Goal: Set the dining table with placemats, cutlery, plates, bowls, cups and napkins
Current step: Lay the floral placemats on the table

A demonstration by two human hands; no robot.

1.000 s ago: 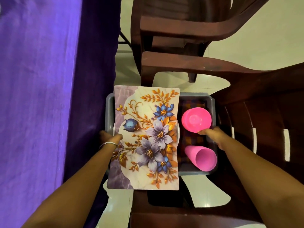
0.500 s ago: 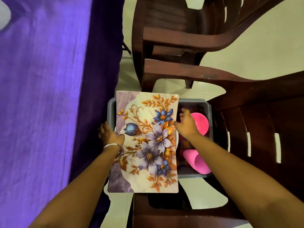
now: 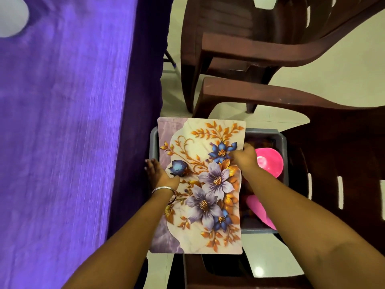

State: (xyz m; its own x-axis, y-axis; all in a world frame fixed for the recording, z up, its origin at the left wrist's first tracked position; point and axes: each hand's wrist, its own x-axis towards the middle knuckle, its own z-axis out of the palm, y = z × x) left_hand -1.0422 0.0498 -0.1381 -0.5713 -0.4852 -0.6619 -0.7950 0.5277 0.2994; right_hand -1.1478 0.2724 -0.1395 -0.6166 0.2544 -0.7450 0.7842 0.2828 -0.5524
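Both bare forearms reach forward and down from the bottom of the view. The left hand lies with fingers straight and a thin metal bangle at its wrist. The right hand has its fingers curled, pinching.

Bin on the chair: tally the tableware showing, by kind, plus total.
Placemats: 1 showing, more beneath cannot be told
Pink cups: 2, one beside the right hand, one on its side
Total: 3
Anything else in the bin is hidden by the mat and arms.
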